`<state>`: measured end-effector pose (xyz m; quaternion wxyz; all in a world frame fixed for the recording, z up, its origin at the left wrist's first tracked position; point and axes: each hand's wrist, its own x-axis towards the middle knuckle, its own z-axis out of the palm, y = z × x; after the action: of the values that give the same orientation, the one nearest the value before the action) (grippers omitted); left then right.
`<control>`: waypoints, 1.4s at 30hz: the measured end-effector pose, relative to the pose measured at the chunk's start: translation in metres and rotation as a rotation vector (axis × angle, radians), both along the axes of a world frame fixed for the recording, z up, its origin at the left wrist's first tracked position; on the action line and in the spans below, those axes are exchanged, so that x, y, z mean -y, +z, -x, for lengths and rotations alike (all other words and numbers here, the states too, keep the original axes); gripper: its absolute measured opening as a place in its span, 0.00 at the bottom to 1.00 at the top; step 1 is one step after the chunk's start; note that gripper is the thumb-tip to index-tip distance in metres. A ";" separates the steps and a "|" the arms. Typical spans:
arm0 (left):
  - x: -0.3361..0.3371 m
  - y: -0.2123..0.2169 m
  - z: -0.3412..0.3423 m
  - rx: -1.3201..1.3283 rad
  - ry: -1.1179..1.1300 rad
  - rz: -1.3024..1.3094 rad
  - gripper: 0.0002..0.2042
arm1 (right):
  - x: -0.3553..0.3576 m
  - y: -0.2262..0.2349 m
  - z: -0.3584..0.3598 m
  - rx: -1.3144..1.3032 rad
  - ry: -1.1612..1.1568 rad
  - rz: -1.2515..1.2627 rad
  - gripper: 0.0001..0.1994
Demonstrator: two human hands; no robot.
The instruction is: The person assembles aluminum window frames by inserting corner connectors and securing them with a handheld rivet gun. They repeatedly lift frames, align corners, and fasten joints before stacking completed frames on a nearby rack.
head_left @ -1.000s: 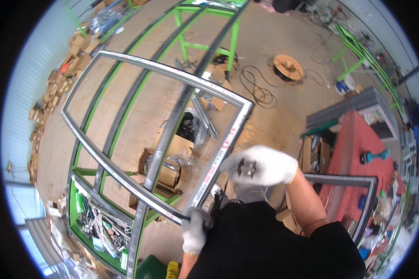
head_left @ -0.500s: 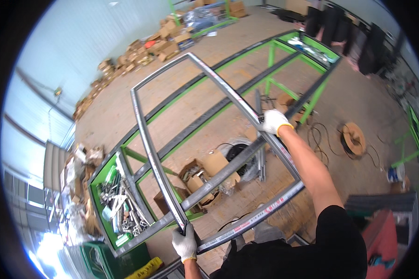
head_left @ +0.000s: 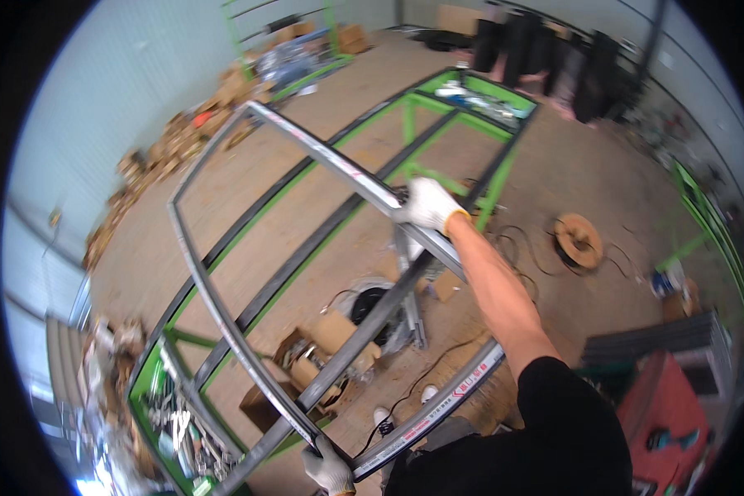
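Observation:
A large rectangular window frame (head_left: 215, 304) of grey metal profile slants over a green workbench with black-topped rails (head_left: 293, 227). My right hand (head_left: 428, 203), in a white knit glove, is wrapped round the frame's right side. At the near left corner my left hand (head_left: 331, 469), gloved alike, grips the frame; its lower part is cut by the picture's edge. Printed film covers the frame's near side. My right forearm hides part of its right side. I cannot tell whether the frame rests on the rails.
The bench's left tray (head_left: 159, 382) holds metal fittings; its far tray (head_left: 525, 106) holds small parts. Beneath stand open cardboard boxes (head_left: 351, 331). A cable reel (head_left: 579, 240) lies on the floor at right, with loose cables. A power tool (head_left: 674, 440) sits on a red surface. Cartons line the far wall.
The whole view has swung, so the bench and floor items appear further left. The frame has shifted left and its near corner lower in view. Both hands keep hold of it.

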<state>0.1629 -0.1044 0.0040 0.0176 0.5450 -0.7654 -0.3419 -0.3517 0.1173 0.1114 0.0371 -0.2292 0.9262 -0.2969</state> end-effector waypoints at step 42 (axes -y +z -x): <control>-0.413 0.144 0.085 -1.002 -2.700 -0.471 0.21 | 0.047 0.025 -0.927 -1.019 -2.561 -0.046 0.16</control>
<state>0.0781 0.3082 0.1482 -0.1388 -0.7568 -0.5255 -0.3631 0.5753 0.0702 0.1367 -0.5959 0.6938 0.4043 0.0078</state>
